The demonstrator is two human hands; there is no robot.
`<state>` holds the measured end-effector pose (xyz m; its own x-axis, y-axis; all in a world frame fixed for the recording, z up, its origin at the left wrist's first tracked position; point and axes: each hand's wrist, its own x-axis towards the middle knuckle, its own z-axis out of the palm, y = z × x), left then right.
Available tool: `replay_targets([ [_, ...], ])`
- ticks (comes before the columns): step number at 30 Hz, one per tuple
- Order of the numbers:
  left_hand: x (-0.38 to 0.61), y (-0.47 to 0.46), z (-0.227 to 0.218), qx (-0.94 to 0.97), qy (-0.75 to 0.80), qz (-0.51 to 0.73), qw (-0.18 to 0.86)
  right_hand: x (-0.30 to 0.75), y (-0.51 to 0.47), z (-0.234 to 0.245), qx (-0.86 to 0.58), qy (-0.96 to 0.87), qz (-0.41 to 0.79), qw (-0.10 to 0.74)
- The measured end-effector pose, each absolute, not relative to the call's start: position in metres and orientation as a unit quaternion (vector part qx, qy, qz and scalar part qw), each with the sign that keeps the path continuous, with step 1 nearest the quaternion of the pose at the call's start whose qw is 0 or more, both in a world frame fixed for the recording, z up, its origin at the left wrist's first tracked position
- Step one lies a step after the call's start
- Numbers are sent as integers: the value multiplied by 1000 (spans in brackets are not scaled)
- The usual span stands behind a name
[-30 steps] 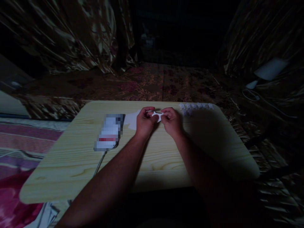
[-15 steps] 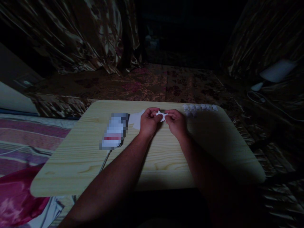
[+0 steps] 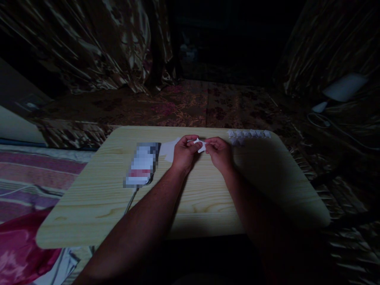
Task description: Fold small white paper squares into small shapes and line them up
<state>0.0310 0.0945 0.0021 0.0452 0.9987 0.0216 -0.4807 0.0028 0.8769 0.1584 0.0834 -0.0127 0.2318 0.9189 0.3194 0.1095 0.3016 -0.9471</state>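
Note:
Between my two hands is a small piece of folded white paper [image 3: 202, 149] with pointed corners. My left hand [image 3: 185, 152] pinches its left side, thumb on top. The fingers of my right hand [image 3: 219, 152] are closed on its right edge. Flat white paper [image 3: 168, 151] lies on the table just left of my left hand, partly covered by it. Beyond my right hand, several small white folded paper pieces [image 3: 250, 133] sit in a row near the far edge, with a few more in front of them.
The pale wooden table [image 3: 97, 198] has rounded corners. A phone [image 3: 141, 164], its screen blurred, lies on the left with a cable [image 3: 130, 202] running toward me. A lamp [image 3: 344, 88] stands at the far right. Pink cloth [image 3: 23, 245] is at the lower left.
The folded paper has tilted slightly between my fingers, its right side lower. Both hands stay in nearly the same place; the whole view has shifted a little.

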Motion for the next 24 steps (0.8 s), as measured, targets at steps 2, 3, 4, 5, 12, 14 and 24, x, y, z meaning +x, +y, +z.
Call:
replay_targets([
  [2,31,95,2,373,348,600,617,159,83,-12,-491,-527,327,612],
  [3,31,95,2,371,350,600,616,159,83,-12,-490,-529,326,612],
  [4,31,95,2,370,351,599,617,159,83,-11,-489,-530,325,612],
  [5,31,95,2,370,351,599,618,159,83,-11,-488,-531,326,611],
  [12,31,96,1,373,350,602,614,159,83,-12,-479,-530,335,614],
  [14,31,95,2,372,356,604,609,159,83,-12,-482,-531,334,611],
  [24,31,95,2,377,360,601,606,159,81,-11,-486,-529,331,611],
])
